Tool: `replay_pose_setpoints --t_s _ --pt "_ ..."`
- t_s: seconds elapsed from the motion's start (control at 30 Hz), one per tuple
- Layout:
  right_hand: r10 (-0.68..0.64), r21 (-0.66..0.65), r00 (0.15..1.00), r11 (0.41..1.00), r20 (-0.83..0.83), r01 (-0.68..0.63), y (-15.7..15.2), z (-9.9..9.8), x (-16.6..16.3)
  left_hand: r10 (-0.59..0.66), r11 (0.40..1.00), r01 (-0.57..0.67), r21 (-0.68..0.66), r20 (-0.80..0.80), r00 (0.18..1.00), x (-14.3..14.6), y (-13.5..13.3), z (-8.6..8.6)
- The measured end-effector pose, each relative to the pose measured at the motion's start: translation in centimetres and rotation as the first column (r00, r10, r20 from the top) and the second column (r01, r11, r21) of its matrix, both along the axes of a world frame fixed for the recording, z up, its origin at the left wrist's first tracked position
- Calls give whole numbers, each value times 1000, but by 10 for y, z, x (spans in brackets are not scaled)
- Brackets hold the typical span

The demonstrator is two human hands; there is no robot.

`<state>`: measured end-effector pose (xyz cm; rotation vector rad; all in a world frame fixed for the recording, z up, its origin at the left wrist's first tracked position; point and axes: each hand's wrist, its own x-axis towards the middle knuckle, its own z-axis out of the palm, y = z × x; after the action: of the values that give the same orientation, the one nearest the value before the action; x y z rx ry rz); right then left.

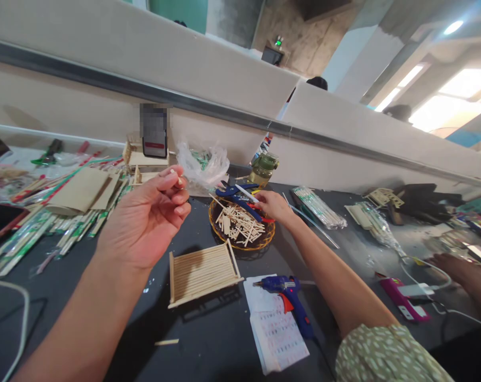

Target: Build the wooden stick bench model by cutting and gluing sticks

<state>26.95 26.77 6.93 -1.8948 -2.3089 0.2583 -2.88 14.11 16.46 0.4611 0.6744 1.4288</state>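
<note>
My left hand is raised over the left side of the table, thumb and fingertips pinched on a small piece of wooden stick. My right hand reaches over the far side of a woven basket, fingers closed on a slim white pen-like stick. Short cut wooden sticks fill the basket, and blue-handled pliers lie across it. In front of the basket rests a small frame of joined wooden sticks with raised posts. The fingertips of my right hand are partly hidden.
A blue glue gun lies on printed paper. A phone leans at the back beside a plastic bag and a green-lidded jar. Bagged sticks lie on both sides. Another person's hand shows at right.
</note>
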Motion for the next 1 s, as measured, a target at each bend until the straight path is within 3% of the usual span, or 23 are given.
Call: replay_pose_setpoints --t_s 0.2,0.7,0.8,0.9,1.0 --pt "14 84 998 996 67 -19 2 -3 4 13 1000 -13 -4 63 998 0 -2 4" --pt "-28 87 999 996 -19 30 2 3 -2 12 1000 -14 11 143 990 -6 -6 8" --pt "-40 135 997 990 -66 48 -5 9 -8 27 1000 -28 9 146 989 -7 -7 9" --pt "77 213 987 976 -140 -46 -19 17 -23 30 999 -32 11 146 989 -8 -7 11" --pt "277 113 959 957 -63 -269 -37 23 -46 33 999 -35 13 139 990 -8 -7 10"
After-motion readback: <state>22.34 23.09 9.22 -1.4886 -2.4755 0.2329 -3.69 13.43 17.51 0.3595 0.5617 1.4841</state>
